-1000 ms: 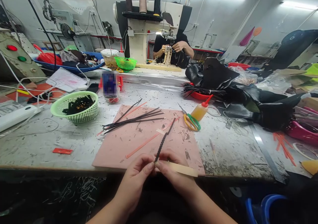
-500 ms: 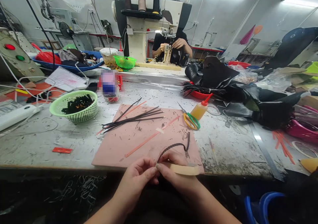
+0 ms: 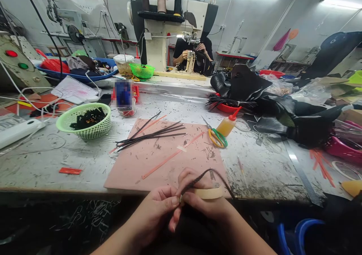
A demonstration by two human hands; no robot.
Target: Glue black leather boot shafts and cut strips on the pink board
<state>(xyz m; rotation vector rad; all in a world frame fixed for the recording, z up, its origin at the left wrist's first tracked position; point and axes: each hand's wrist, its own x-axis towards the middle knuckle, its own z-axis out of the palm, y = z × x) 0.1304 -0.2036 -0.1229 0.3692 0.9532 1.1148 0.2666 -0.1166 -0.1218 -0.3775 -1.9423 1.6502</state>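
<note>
At the near edge of the pink board (image 3: 127, 172), my two hands meet at one end of a dark braided cord (image 3: 201, 175). My left hand (image 3: 158, 206) pinches that end between thumb and fingers, where a small pale bit shows. Closed around a cream roll of masking tape (image 3: 209, 193), my right hand (image 3: 202, 206) also has its thumb and fingertips at the cord end. The free length of cord arches over the right hand and hangs down to the right. More dark cords (image 3: 152, 136) lie bunched on the board.
Scissors (image 3: 217, 137) and a glue bottle (image 3: 227, 125) rest right of the board. A green basket (image 3: 106, 125) of black pieces stands left, near a small red strip (image 3: 70, 171). Black material (image 3: 246, 83) is heaped at right. Opposite, a person (image 3: 207, 47) works at a sewing machine (image 3: 157, 40).
The cord's free end has swung from standing up on the board to drooping at the right. My right fingers have shifted around the cord end, and the tape roll has moved slightly left.
</note>
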